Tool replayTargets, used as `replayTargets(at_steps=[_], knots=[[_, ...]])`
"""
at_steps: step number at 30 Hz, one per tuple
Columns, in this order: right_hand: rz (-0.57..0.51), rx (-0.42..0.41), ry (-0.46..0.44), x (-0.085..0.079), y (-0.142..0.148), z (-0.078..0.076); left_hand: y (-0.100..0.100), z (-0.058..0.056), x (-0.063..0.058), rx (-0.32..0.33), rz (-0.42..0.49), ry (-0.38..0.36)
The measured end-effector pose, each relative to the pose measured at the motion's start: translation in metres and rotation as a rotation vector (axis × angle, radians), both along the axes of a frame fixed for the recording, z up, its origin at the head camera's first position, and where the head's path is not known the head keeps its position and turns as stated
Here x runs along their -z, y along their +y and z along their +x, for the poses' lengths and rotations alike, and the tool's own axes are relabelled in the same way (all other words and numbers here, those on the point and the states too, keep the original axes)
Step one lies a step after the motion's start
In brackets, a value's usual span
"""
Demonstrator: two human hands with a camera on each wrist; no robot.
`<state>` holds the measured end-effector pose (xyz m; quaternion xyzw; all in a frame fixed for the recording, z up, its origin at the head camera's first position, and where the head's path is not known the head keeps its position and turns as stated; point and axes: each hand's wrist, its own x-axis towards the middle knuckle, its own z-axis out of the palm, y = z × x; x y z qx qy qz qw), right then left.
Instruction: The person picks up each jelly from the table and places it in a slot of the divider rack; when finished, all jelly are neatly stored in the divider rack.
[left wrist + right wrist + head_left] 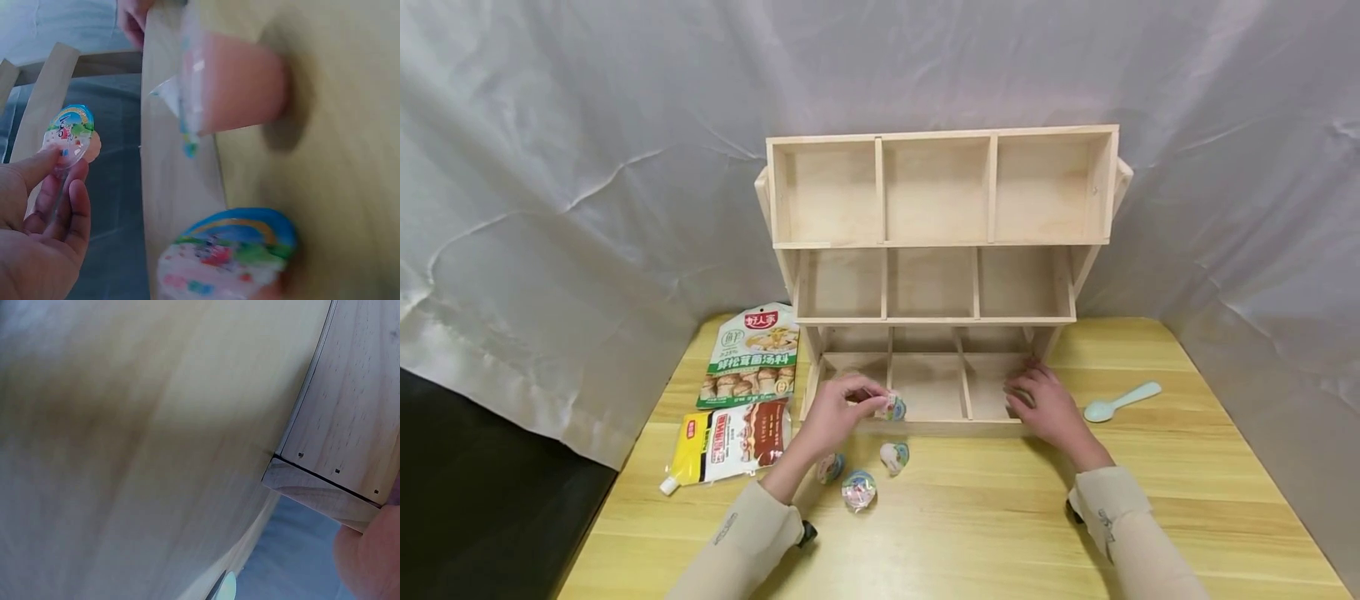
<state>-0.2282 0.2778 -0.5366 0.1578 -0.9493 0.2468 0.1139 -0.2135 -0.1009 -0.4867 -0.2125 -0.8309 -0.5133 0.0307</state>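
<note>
My left hand (842, 412) pinches a small jelly cup (892, 407) by its edge between thumb and fingers, at the front of the wooden storage rack's bottom row. The cup has a printed blue-and-green lid and pink contents in the left wrist view. Three similar cups lie on the table in front of the rack: one jelly cup (830, 468) near my left wrist, another jelly cup (859, 490) nearer me, and a third jelly cup (894, 457). My right hand (1043, 402) grips the right end wall of the wooden rack (936, 428), with its thumb on the bottom right compartment's side.
The rack has tiers of three compartments each. To its left lie a green-and-white mushroom seasoning packet (751, 354) and a spouted yellow, white and red pouch (730, 442). A pale green spoon (1120, 403) lies to the right. Grey cloth (587, 208) hangs around the table.
</note>
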Motion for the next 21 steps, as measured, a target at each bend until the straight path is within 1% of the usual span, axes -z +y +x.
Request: replayTargets(at_steps=[3,8,9,13,17,21], knots=[[-0.003,0.0,0.006,0.0,0.0,0.0,0.006,-0.011,-0.002,0.002,0.014,-0.031],[0.005,0.007,-0.023,0.0,0.002,0.001,0.024,-0.028,-0.001,0.05,0.029,-0.094],[0.006,0.009,-0.029,0.0,0.003,0.001,0.029,-0.031,0.0,0.062,0.037,-0.106],[0.016,0.007,-0.046,0.002,0.004,0.002,0.049,-0.038,0.002,0.072,0.031,-0.148],[0.016,0.001,-0.049,0.002,0.003,0.001,0.068,-0.044,0.004,0.052,-0.013,-0.159],[0.011,0.005,-0.044,0.001,0.002,0.0,0.083,-0.054,0.008,0.0,-0.065,-0.156]])
